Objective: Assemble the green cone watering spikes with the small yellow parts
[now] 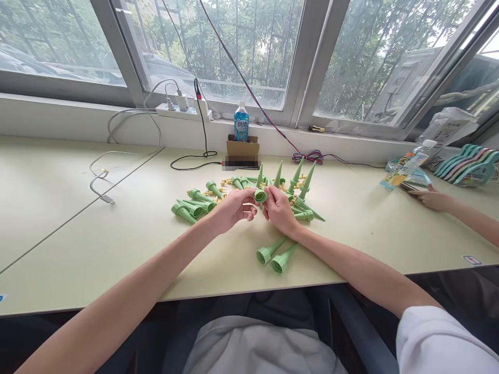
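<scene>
Between both hands, above the table, is a green plastic plant-watering spike (260, 196), its round threaded open end facing me. My left hand (236, 210) pinches it from the left, with the lower fingers curled beneath. From the right, my right hand (279, 210) closes on it with thumb and fingertips, which are partly hidden. Two more green spikes (278, 262) lie below my right wrist, open ends toward me. Several others lie to the left (193, 208), and some stand upright behind my right hand (297, 179). Small yellow valve pieces (225, 183) are scattered among them.
A blue-labelled bottle (241, 123) stands in a small cardboard box (242, 150) by the window. Cables (307, 157) run along the table's back, near a power strip (183, 110). On the right are another person's hand (431, 199), a drink bottle (407, 165) and hangers (465, 163).
</scene>
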A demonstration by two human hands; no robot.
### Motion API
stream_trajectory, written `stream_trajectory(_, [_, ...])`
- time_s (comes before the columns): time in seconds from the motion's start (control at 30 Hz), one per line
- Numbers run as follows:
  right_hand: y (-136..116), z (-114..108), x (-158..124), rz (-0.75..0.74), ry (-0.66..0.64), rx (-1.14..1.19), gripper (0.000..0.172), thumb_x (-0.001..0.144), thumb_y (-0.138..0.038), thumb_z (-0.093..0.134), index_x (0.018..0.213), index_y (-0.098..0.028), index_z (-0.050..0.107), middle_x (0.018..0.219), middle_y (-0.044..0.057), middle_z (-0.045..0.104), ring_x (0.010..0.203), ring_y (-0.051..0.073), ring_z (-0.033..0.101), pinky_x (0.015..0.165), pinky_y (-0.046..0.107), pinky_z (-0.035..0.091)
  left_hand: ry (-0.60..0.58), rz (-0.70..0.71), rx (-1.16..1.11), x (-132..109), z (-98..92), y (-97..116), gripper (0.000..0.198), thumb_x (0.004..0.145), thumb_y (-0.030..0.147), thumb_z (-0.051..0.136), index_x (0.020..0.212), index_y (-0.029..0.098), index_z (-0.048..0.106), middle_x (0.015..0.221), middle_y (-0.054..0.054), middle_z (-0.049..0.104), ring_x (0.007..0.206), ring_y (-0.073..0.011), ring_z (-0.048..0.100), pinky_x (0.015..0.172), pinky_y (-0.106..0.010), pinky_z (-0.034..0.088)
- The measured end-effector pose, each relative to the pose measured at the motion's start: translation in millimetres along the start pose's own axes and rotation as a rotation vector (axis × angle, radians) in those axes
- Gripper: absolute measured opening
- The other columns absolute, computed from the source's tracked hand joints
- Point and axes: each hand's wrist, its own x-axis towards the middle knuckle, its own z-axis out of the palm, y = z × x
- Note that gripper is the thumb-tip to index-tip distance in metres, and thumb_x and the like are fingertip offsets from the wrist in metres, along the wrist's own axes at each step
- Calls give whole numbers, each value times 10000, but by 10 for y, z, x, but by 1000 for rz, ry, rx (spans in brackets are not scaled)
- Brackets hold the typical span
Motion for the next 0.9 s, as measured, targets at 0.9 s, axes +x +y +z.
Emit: stream_trajectory(0.9, [40, -64, 34, -8, -27, -53, 450, 968, -581, 378, 698, -221, 365, 559, -49, 355, 475, 105, 376, 474, 251, 305, -7, 364, 648, -10, -73, -52, 274, 841, 437, 619, 825, 178, 535, 874, -43, 587, 615, -117, 608, 421, -218, 433])
